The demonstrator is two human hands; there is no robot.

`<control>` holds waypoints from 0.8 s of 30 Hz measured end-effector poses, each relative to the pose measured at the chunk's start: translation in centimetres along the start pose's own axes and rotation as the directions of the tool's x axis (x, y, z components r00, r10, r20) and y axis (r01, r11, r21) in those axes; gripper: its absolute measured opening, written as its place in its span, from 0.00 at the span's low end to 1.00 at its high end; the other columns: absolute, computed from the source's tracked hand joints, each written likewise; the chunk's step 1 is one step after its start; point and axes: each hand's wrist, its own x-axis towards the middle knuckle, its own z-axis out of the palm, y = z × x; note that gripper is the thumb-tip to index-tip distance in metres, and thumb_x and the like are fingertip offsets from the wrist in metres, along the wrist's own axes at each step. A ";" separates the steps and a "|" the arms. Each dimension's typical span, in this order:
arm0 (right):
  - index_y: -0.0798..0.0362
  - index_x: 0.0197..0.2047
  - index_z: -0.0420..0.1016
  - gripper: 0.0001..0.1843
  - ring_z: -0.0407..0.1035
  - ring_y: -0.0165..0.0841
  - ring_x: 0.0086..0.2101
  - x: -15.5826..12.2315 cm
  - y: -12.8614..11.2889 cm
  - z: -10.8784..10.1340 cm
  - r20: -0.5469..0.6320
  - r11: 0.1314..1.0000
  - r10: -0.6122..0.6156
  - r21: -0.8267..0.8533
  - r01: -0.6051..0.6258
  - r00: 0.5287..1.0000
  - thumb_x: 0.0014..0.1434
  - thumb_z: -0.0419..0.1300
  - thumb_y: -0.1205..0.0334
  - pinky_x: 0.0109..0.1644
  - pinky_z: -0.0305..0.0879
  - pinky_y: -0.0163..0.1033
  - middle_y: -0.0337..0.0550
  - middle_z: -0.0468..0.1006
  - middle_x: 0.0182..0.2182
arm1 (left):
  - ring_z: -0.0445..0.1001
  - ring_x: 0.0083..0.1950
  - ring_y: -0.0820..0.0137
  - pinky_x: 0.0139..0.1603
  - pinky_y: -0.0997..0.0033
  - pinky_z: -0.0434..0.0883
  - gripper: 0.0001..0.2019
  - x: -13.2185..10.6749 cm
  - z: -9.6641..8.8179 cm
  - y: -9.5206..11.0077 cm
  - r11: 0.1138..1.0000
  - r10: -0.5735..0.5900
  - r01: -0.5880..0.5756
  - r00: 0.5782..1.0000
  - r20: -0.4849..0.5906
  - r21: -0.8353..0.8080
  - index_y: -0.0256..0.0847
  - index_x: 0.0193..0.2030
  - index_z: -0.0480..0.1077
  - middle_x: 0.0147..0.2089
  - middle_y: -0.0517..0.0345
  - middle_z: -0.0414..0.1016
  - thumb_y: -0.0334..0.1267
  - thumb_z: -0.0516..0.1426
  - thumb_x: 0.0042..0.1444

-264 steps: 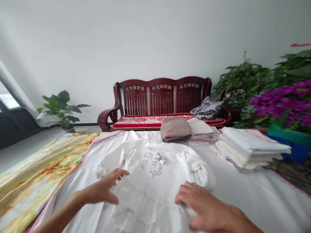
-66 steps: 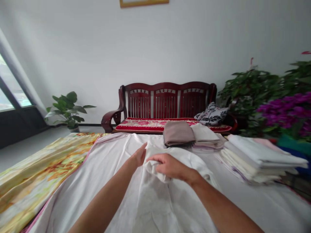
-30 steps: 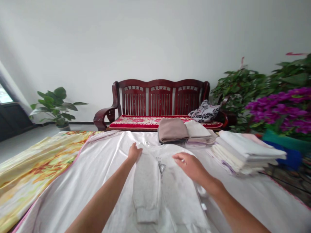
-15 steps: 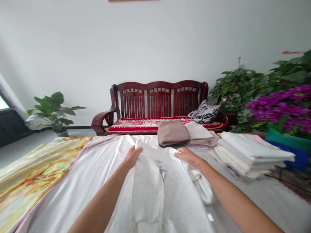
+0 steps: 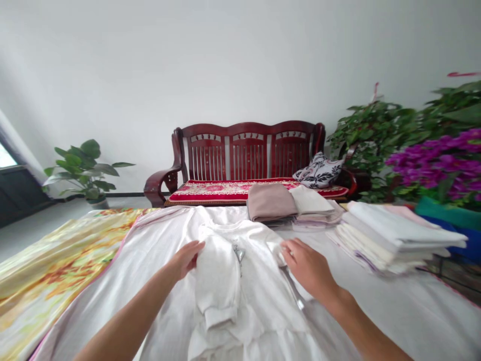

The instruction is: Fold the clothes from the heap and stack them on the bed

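A small white long-sleeved garment (image 5: pixel 259 286) lies on the white sheet (image 5: pixel 376 301), its left sleeve (image 5: pixel 218 281) folded over the chest. A silver decoration (image 5: pixel 237 253) shows at the middle. My left hand (image 5: pixel 187 257) rests at the garment's left shoulder, fingers curled onto the folded sleeve. My right hand (image 5: pixel 306 265) is at the right shoulder and pinches the fabric edge there.
Folded taupe and white cloths (image 5: pixel 271 201) lie just beyond the garment. A taller stack of folded white linen (image 5: pixel 394 235) stands at the right. A yellow patterned cloth (image 5: pixel 56 260) covers the left. Behind are a red wooden bench (image 5: pixel 244 160) and potted plants (image 5: pixel 432 150).
Both hands slid back toward me from the garment's top edge to its shoulders. The folded left sleeve now lies shorter and bunched; the right hand has gripped the right shoulder fabric.
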 end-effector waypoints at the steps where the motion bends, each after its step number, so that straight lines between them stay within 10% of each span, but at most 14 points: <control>1: 0.47 0.41 0.76 0.17 0.75 0.42 0.40 -2.1 0.1 -0.3 0.081 1.000 0.016 -0.021 -0.015 0.997 0.68 0.46 0.57 0.40 0.61 0.40 0.47 0.81 0.38 | 0.79 0.34 0.66 0.35 0.72 0.75 0.15 -1.4 -0.6 -1.0 0.999 -0.022 0.021 0.999 0.049 0.031 0.38 0.41 0.74 0.35 0.54 0.79 0.37 0.70 0.48; 7: 0.48 0.59 0.71 0.23 0.77 0.48 0.35 -9.2 0.7 0.8 0.337 0.993 0.113 0.000 -0.120 0.935 0.62 0.54 0.51 0.38 0.62 0.44 0.50 0.83 0.35 | 0.81 0.42 0.62 0.38 0.72 0.75 0.33 -8.3 -0.1 -4.2 0.978 -0.007 -0.007 0.998 0.069 0.211 0.48 0.60 0.67 0.42 0.54 0.82 0.34 0.70 0.45; 13: 0.49 0.64 0.65 0.32 0.74 0.37 0.38 -10.2 -1.3 1.2 0.438 0.834 -0.009 0.499 -0.235 0.899 0.54 0.56 0.65 0.41 0.66 0.38 0.42 0.80 0.39 | 0.80 0.43 0.60 0.41 0.67 0.75 0.49 -9.4 -0.6 -4.8 0.951 0.126 -0.159 0.983 0.136 0.267 0.49 0.72 0.51 0.46 0.54 0.80 0.33 0.67 0.43; 17: 0.50 0.63 0.65 0.31 0.66 0.30 0.22 -9.6 0.3 -0.1 0.590 0.673 -0.085 0.628 -0.391 0.803 0.59 0.57 0.51 0.26 0.59 0.34 0.35 0.73 0.26 | 0.78 0.40 0.60 0.43 0.67 0.72 0.43 -9.1 -4.5 -3.4 0.686 0.288 -0.306 0.947 0.140 0.660 0.47 0.67 0.63 0.41 0.55 0.79 0.38 0.68 0.41; 20: 0.52 0.53 0.73 0.26 0.65 0.31 0.22 -6.5 4.4 -1.1 0.438 0.678 0.149 0.607 -0.414 0.887 0.61 0.50 0.44 0.25 0.57 0.35 0.37 0.71 0.24 | 0.78 0.45 0.57 0.47 0.65 0.71 0.26 -9.0 -4.9 -2.1 0.454 0.438 -0.411 0.876 0.204 0.790 0.52 0.54 0.77 0.48 0.53 0.78 0.45 0.67 0.44; 24: 0.51 0.39 0.76 0.15 0.72 0.37 0.37 -0.8 9.2 -1.3 0.093 0.824 0.322 0.462 -0.327 0.942 0.57 0.54 0.51 0.36 0.64 0.37 0.47 0.79 0.35 | 0.77 0.51 0.56 0.56 0.66 0.70 0.11 -7.2 0.7 -1.0 0.469 0.512 -0.610 0.777 0.366 0.639 0.50 0.40 0.81 0.47 0.53 0.81 0.39 0.66 0.48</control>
